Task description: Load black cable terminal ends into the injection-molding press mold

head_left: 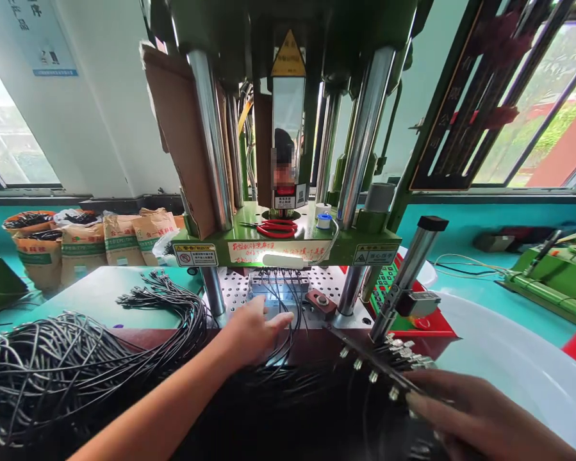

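My left hand reaches toward the front of the green press, thumb and fingers apart, beside thin black cables that hang from the mold on the perforated metal plate. My right hand, at the lower right, is closed around a long dark bar. Several small metal connectors stick out along the bar's edge. More metal connectors lie just behind it. A brown block with a round knob sits to the right of the mold.
Big bundles of black cables cover the left side. Red-handled pliers lie on the press ledge. A metal post with a black cap rises at the right, next to a red tray and a white basin.
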`<action>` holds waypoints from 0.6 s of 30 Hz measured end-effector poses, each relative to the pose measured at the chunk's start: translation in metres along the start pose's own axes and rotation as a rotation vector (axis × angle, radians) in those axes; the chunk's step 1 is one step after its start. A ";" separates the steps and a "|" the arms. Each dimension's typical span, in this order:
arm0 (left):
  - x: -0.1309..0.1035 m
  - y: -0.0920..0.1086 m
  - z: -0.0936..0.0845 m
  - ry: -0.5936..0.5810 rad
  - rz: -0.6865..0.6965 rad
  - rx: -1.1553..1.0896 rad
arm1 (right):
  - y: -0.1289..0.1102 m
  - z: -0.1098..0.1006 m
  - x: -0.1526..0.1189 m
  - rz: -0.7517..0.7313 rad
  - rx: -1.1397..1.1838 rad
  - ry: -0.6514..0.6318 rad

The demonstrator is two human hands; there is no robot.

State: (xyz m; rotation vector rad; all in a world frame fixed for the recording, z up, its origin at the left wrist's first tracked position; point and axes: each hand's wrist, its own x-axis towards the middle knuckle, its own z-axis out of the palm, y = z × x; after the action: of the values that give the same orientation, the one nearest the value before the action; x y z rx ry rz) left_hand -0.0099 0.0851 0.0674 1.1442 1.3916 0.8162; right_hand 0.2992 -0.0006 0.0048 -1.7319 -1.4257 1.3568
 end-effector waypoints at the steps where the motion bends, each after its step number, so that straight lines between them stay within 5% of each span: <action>1: 0.020 -0.003 0.001 -0.058 -0.088 -0.063 | -0.004 -0.006 0.007 -0.042 -0.021 0.038; 4: 0.069 -0.021 0.015 -0.225 -0.282 -0.209 | -0.017 -0.016 0.030 -0.192 -0.073 0.047; 7: 0.091 -0.037 0.032 -0.348 -0.368 -0.365 | -0.027 -0.018 0.046 -0.261 -0.172 -0.003; 18: 0.093 -0.030 0.021 -0.433 -0.338 -0.589 | -0.074 0.004 0.094 -0.384 -0.340 -0.252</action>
State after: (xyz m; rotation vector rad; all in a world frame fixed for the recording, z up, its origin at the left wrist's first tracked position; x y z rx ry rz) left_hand 0.0114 0.1615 0.0071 0.5596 0.8622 0.6239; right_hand 0.2605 0.1095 0.0316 -1.4043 -2.1065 1.2005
